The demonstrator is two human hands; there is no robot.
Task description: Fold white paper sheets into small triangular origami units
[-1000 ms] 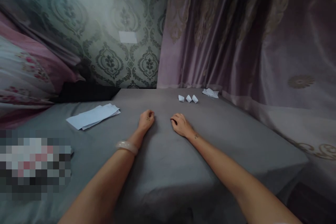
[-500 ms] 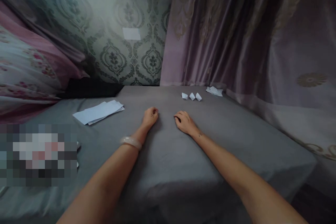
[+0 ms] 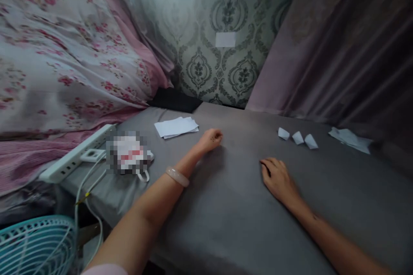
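Observation:
My left hand (image 3: pixel 211 139), a pale bangle (image 3: pixel 177 176) on its forearm, is curled into a loose fist at the grey cover, with nothing seen in it. Just left of it lie several overlapping white paper sheets (image 3: pixel 177 127), apart from the fingers. Nearer to me on the right, my right hand (image 3: pixel 278 179) rests palm down, its fingers bent and the thumb held off from them, holding nothing that I can see. Beyond this hand stand three small folded white paper pieces (image 3: pixel 298 138) in a row.
Crumpled white paper (image 3: pixel 351 139) lies at the far right. On the left are a white power strip (image 3: pixel 77 154) with cables, a pixelated object (image 3: pixel 129 152) and a teal fan (image 3: pixel 38 245) by the edge. A black item (image 3: pixel 176 99) lies by the wall; curtains hang at both sides.
The view has turned left, bringing the power strip and fan into sight. My left hand is closer to the paper sheets, and my hands are farther apart. The folded pieces stay put.

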